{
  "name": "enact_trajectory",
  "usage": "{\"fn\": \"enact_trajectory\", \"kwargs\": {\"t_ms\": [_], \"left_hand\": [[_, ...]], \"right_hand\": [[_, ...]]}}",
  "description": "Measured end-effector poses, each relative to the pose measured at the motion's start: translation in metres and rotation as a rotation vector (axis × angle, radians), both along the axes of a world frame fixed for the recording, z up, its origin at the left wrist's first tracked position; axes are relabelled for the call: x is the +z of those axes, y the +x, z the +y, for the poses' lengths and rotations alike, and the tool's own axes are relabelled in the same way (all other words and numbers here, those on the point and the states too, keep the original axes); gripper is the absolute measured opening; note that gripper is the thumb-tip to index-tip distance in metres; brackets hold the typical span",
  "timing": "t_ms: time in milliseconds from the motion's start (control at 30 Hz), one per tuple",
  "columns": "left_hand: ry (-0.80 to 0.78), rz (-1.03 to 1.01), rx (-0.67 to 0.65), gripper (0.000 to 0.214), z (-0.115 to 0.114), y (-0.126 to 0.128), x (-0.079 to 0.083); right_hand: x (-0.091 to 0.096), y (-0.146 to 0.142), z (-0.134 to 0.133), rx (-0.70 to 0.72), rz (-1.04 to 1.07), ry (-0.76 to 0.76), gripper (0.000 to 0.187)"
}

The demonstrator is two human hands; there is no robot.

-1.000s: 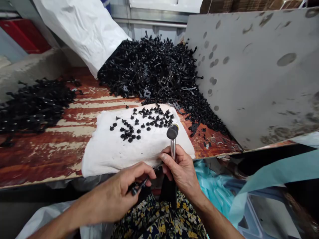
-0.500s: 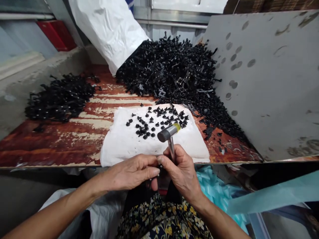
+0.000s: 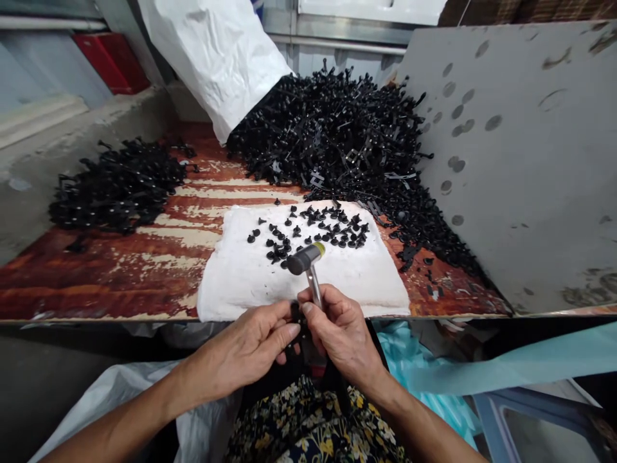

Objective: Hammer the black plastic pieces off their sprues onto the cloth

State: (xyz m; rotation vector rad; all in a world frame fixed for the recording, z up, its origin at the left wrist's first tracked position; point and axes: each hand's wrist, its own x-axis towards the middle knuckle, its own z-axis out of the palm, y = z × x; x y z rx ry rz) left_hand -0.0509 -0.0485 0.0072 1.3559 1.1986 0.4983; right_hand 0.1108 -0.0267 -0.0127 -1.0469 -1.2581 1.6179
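Note:
In my right hand (image 3: 340, 328) is a small mallet (image 3: 306, 258), its head up and tilted left, with one dark face and one yellow face. My left hand (image 3: 255, 344) pinches a small black plastic part (image 3: 295, 313) between thumb and fingers, just left of the mallet's handle. The right thumb and fingertips come close to that part; whether they touch it I cannot tell. Both hands are at the front edge of a folded white cloth (image 3: 241, 292). Several small black pieces with round bases and short stems (image 3: 278, 247) lie scattered on the cloth.
A big heap of black plastic parts (image 3: 332, 128) rises behind the cloth, beside a white sack (image 3: 222, 64). Another pile (image 3: 118, 186) lies at left on the worn red-brown table (image 3: 159, 270). A grey panel (image 3: 530, 161) bounds the right side. Turquoise strips (image 3: 501, 370) hang at lower right.
The mallet head has swung left and slightly down. My right hand has shifted a little left, and more of the black part shows between the hands.

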Motion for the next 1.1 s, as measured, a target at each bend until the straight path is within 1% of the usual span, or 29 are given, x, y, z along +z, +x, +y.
{"fn": "enact_trajectory", "kwargs": {"t_ms": [67,133,267,367,467,600,867,1100], "left_hand": [[-0.009,-0.048,0.038,0.034,0.003,-0.003,0.002],[-0.016,-0.068,0.126,0.037,0.008,-0.007,0.005],[-0.046,-0.121,0.356,0.045,0.023,-0.015,0.009],[-0.11,-0.156,0.46,0.053,0.033,-0.018,0.009],[-0.165,-0.163,0.489,0.056,0.042,-0.016,0.008],[-0.181,-0.169,0.511,0.049,0.046,-0.013,0.008],[-0.24,-0.131,0.594,0.03,0.05,-0.01,0.013],[-0.246,-0.115,0.584,0.032,0.052,-0.008,0.015]], "right_hand": [[0.004,-0.002,0.001,0.016,0.022,0.026,0.02],[0.006,-0.001,0.002,-0.009,0.014,0.066,0.021],[0.004,0.01,0.007,-0.126,0.016,0.059,0.025],[-0.002,0.019,0.01,-0.212,0.051,0.035,0.028],[-0.008,0.024,0.011,-0.249,0.064,-0.013,0.029],[-0.012,0.026,0.011,-0.243,0.093,-0.072,0.029],[-0.015,0.026,0.013,-0.22,0.13,-0.087,0.029],[-0.017,0.028,0.011,-0.205,0.126,-0.085,0.027]]}}
